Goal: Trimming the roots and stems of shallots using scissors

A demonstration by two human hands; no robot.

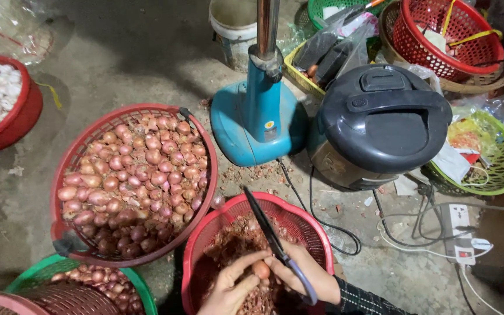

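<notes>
My two hands meet at the bottom of the view, over the red basket of peelings (307,224); my left hand (228,289) has its fingers curled up around a small shallot (261,269), pinching it between thumb and fingertips, and my right hand (307,274) touches the same shallot from the other side while it is closed around the handle of the scissors (272,236); so the shallot sits right between both hands, held just above the heap of skins; the scissors run in a long slant, handle low at my right palm, blades shut and pointing up and to the left, away from me, the tip reaching past the basket's far rim.

Beyond that: the big red basket of peeled shallots (65,175) lies to the left, just beside the peelings basket; the dark-lidded rice cooker (380,122) stands to the right, near the blue fan base (252,116); a green basket of shallots (141,291) sits at the lower left; a red bowl of garlic (21,114) is well apart at the far left; a white power strip (459,230) lies on the floor at right.
</notes>
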